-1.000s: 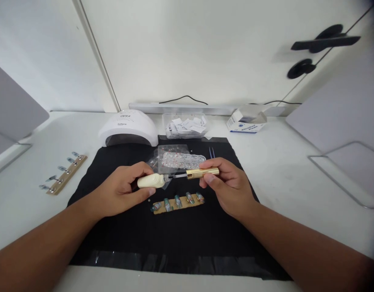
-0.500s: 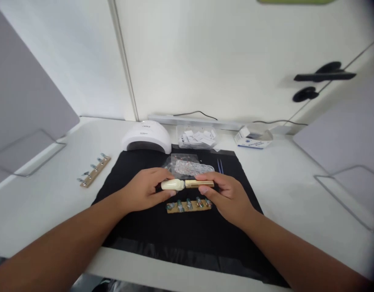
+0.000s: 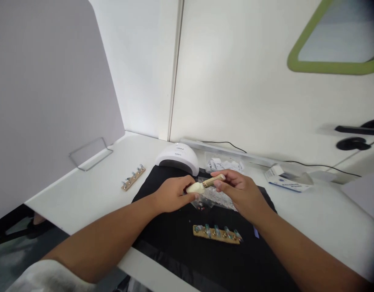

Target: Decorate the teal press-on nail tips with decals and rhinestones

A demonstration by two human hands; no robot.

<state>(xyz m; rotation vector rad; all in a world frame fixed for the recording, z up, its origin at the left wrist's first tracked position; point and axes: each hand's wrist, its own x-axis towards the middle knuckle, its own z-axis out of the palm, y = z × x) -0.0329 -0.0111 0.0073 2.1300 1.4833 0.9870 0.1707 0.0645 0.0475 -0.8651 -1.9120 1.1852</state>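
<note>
Between my hands is a nail polish bottle with a cream-coloured body [image 3: 195, 187] and a long gold cap [image 3: 213, 181]. My left hand [image 3: 175, 194] is closed around the cream body. The fingers of my right hand [image 3: 240, 190] pinch the gold cap, which tilts up to the right and still meets the bottle's neck. Nearer to me, a wooden strip with several glossy green-grey nail tips [image 3: 216, 234] lies on the black mat [image 3: 174, 243]. Behind the bottle lie clear plastic packets [image 3: 219, 197], partly covered by my right hand.
A white nail lamp [image 3: 178, 156] stands at the mat's back edge. Left of it lies a second strip of nail tips [image 3: 133, 177]. Behind are a clear box of white pieces [image 3: 225, 165] and an opened carton [image 3: 288, 178]. Blue tweezers [image 3: 256, 232] lie by my right forearm. A grey panel [image 3: 52, 101] rises at left.
The view has swung left and upward. Both hands and the bottle have moved away from the near strip, and the gold cap has gone from level to tilted up.
</note>
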